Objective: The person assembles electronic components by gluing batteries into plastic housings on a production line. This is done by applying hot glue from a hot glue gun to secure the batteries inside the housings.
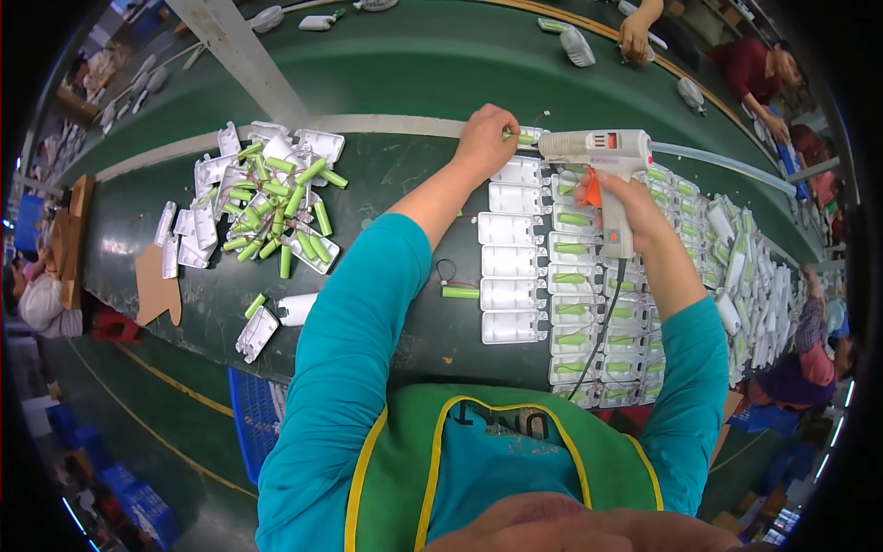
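Observation:
My right hand [639, 212] is wrapped round the grip of a white hot glue gun [602, 144], a finger at its orange trigger [593, 189]. The nozzle points left, and a long translucent glue stick [722, 167] sticks out of its back. Close to the nozzle, my left hand [487, 140] pinches a green battery cell [524, 139] over a white plastic casing at the far end of a column. Below it lie several open white casings [510, 262] without cells. In the columns to the right, casings hold green cells [570, 248]. One loose wired cell [460, 293] lies left of the column.
A heap of green cells and white casings [276, 198] covers the table's left part, beside a cardboard piece [158, 285]. More filled casings [763, 285] pile up at right. A green conveyor [414, 78] runs beyond a metal post [244, 55]. Another person's hand [635, 39] reaches over it.

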The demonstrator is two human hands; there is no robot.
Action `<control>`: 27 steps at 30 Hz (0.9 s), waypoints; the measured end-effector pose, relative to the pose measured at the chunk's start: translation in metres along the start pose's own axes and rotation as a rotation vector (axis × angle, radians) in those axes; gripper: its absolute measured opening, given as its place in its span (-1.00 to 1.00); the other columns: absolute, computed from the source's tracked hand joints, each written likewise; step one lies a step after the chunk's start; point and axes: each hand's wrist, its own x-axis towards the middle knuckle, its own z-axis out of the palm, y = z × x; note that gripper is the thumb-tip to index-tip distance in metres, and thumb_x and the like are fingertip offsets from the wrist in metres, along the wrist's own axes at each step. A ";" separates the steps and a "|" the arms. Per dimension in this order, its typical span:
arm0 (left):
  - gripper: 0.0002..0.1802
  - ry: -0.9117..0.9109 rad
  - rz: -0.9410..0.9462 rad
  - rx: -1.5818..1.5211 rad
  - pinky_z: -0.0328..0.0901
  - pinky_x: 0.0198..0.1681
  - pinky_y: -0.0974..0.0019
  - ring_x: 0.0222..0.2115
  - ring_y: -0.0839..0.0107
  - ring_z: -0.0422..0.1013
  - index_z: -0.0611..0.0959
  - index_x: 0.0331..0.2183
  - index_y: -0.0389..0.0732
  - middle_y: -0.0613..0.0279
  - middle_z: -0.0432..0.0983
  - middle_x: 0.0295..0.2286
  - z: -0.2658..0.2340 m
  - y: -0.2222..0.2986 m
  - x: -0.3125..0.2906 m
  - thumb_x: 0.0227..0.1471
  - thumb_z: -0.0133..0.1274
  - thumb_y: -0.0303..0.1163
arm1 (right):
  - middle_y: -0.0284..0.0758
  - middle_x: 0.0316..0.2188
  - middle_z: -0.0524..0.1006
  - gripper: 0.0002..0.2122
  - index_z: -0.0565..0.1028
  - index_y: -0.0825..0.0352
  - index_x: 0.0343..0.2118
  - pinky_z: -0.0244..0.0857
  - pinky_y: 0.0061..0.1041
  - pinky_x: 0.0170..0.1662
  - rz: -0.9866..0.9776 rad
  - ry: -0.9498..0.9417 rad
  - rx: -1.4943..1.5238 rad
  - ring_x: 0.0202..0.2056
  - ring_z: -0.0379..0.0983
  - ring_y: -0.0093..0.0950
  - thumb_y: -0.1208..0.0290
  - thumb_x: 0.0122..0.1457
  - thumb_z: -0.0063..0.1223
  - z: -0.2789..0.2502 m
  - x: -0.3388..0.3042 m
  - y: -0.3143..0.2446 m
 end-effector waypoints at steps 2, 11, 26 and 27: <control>-0.88 0.069 0.066 -0.103 0.31 -0.12 0.19 -0.21 0.15 0.39 0.61 -0.43 -0.18 0.15 0.47 -0.36 0.000 -0.001 -0.001 -0.15 0.14 -0.52 | -0.38 -0.36 0.58 -0.69 0.47 0.27 -0.18 0.31 -0.56 -0.42 0.006 -0.028 0.005 -0.29 0.49 -0.57 0.13 0.18 0.00 0.001 -0.003 -0.001; -0.92 -0.052 0.132 -0.092 0.31 -0.18 0.19 -0.25 0.14 0.40 0.54 -0.50 -0.24 0.13 0.47 -0.37 -0.007 -0.007 -0.011 -0.16 0.13 -0.54 | -0.38 -0.41 0.58 -0.74 0.48 0.29 -0.22 0.29 -0.57 -0.49 0.018 0.035 -0.022 -0.36 0.50 -0.56 0.18 0.19 0.00 0.022 -0.026 0.004; -0.94 0.021 0.137 0.050 0.29 -0.18 0.14 -0.32 0.07 0.36 0.54 -0.56 -0.20 0.09 0.44 -0.42 -0.007 0.002 -0.013 -0.21 0.09 -0.56 | -0.36 -0.41 0.55 -0.69 0.48 0.32 -0.22 0.28 -0.54 -0.45 -0.058 0.070 -0.031 -0.35 0.49 -0.54 0.14 0.19 0.03 0.024 -0.015 0.008; -0.94 0.017 0.138 0.052 0.29 -0.18 0.14 -0.32 0.07 0.36 0.54 -0.56 -0.20 0.09 0.44 -0.42 -0.007 0.003 -0.014 -0.21 0.09 -0.56 | -0.37 -0.42 0.55 -0.69 0.47 0.32 -0.23 0.28 -0.54 -0.45 -0.063 0.066 -0.032 -0.37 0.48 -0.55 0.14 0.19 0.03 0.025 -0.017 0.007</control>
